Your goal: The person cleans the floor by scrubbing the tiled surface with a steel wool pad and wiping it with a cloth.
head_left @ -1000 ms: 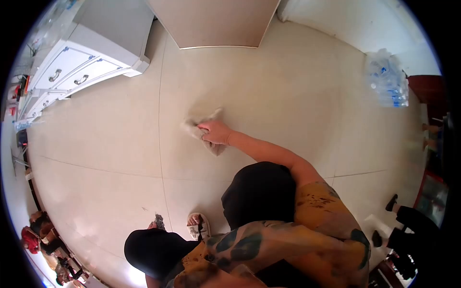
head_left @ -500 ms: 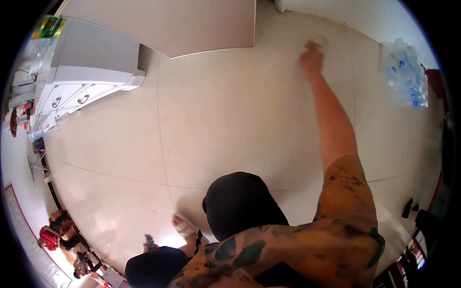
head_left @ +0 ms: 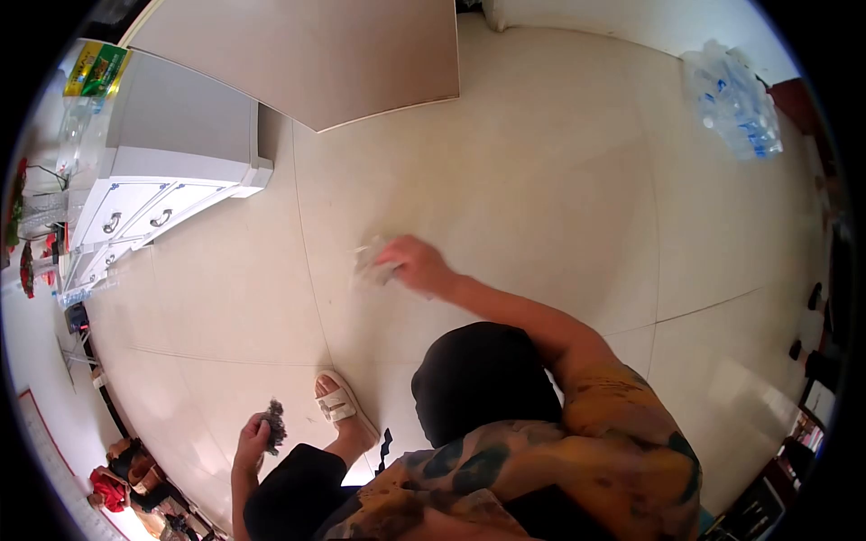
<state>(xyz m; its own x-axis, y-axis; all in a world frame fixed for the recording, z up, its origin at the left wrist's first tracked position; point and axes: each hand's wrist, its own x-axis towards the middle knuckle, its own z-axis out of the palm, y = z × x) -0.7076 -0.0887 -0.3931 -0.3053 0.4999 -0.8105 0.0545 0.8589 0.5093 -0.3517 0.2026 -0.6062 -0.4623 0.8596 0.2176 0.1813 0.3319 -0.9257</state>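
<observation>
My right hand (head_left: 417,264) is closed on a pale crumpled cloth (head_left: 372,261), low over or against the beige tiled floor (head_left: 505,180); motion blurs the cloth, and whether it touches the floor I cannot tell. At the lower left, my left hand (head_left: 253,438) grips a dark grey scrubber (head_left: 274,426) that looks like steel wool. It is held beside my bent knee in black fabric (head_left: 298,491). A sandalled foot (head_left: 336,401) rests on the tiles to the right of the scrubber.
A white drawer cabinet (head_left: 171,180) stands at the left, next to a large beige panel (head_left: 361,54). Bagged plastic bottles (head_left: 738,108) lie by the wall at the upper right. People (head_left: 126,473) appear at the lower left edge.
My right hand has swept the cloth from the upper right back toward me and left. My left hand with the scrubber has come further into view.
</observation>
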